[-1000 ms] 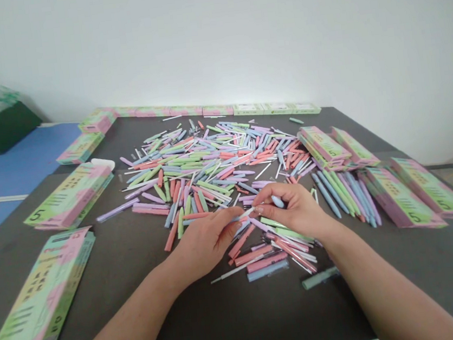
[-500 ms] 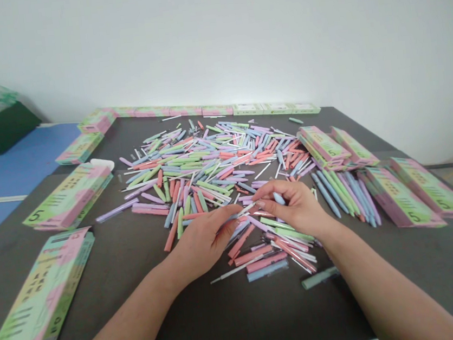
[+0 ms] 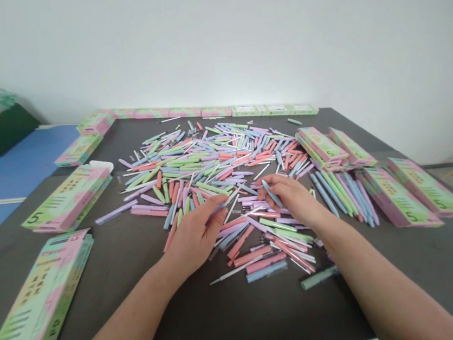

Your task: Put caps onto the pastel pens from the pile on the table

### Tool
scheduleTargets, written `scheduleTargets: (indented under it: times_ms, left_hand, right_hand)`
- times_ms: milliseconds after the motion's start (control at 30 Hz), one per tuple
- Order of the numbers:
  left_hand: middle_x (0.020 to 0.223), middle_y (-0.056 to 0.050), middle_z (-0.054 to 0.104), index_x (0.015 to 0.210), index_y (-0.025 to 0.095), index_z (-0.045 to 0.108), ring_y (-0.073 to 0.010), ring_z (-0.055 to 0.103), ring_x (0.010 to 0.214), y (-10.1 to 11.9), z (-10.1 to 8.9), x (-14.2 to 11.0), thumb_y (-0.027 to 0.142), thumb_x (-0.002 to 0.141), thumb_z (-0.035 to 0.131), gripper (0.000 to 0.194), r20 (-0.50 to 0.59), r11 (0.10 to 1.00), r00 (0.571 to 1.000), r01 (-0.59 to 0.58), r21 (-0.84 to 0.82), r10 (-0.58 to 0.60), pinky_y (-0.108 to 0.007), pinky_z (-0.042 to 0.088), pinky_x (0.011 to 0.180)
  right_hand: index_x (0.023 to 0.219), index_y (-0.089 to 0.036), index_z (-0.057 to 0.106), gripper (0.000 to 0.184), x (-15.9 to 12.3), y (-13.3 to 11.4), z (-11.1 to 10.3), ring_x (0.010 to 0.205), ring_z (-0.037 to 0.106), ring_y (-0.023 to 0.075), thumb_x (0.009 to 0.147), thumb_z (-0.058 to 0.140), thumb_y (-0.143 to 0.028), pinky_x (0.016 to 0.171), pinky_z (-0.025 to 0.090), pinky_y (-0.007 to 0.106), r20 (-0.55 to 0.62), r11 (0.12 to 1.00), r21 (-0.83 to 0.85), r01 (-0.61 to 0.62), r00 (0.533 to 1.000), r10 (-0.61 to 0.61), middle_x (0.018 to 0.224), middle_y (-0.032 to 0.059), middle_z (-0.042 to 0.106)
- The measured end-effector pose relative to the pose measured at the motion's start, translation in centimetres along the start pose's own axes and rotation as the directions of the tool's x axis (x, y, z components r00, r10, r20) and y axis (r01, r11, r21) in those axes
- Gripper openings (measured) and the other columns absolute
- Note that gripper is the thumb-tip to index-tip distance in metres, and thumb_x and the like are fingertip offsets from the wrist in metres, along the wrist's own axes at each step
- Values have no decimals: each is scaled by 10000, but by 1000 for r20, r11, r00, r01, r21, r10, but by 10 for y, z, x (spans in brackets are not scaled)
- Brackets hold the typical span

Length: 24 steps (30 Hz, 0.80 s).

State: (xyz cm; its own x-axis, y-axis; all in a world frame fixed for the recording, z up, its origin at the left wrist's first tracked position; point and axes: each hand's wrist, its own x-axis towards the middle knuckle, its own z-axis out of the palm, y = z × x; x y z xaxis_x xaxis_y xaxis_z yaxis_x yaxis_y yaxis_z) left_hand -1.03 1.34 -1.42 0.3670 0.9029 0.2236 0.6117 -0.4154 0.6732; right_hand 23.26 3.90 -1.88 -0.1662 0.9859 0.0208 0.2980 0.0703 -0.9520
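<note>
A dark grey surface (image 3: 186, 322) carries a wide, loose heap of pastel pink, green, blue and lilac plastic pens (image 3: 205, 164), with flat green-and-pink cardboard pen boxes (image 3: 66, 199) set around it. The left hand (image 3: 193, 236) lies with fingers spread on the heap's near side (whether it grips anything, I cannot tell). The right hand (image 3: 291, 198) has its thumb and fingers closed on a slim pale blue pen (image 3: 269, 189), whose far end sticks out beyond the fingertips.
</note>
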Motion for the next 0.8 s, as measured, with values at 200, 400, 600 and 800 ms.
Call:
scheduleTargets:
  times_ms: [200,400,600,800]
  left_hand:
    - [981,-46,718,1234,190,598,-173,658,794,-2,-1,0,363,941,471,363,-37,999,999,26,39,-25,-267,487,789]
    - [897,-34,718,1240,194,599,-168,650,739,-1,-2,0,360,941,466,366,-44,998,998,39,39,-38,-270,486,771]
    - [833,-34,712,1224,179,611,-174,651,737,1,-2,0,351,938,469,363,-54,999,998,31,25,-30,-265,490,761]
    - [892,-49,724,1221,173,613,-186,662,778,1,-3,1,351,935,470,366,-48,999,998,32,9,-32,-270,491,777]
  right_hand:
    - [1131,-104,630,393,-4,3,14,1014,620,240,769,481,-63,895,457,353,86,766,-618,176,984,-157,1114,135,686]
    - [1116,-94,642,363,-5,2,14,992,641,237,769,533,-83,891,471,338,104,678,-703,214,974,-200,1090,138,692]
    - [1003,-165,705,269,18,-3,-2,862,655,192,824,506,-131,804,468,285,-69,603,-798,7,992,-101,950,66,727]
    - [927,-177,744,216,43,-5,11,905,642,229,837,568,-264,800,446,298,11,539,-842,31,999,-40,977,98,714]
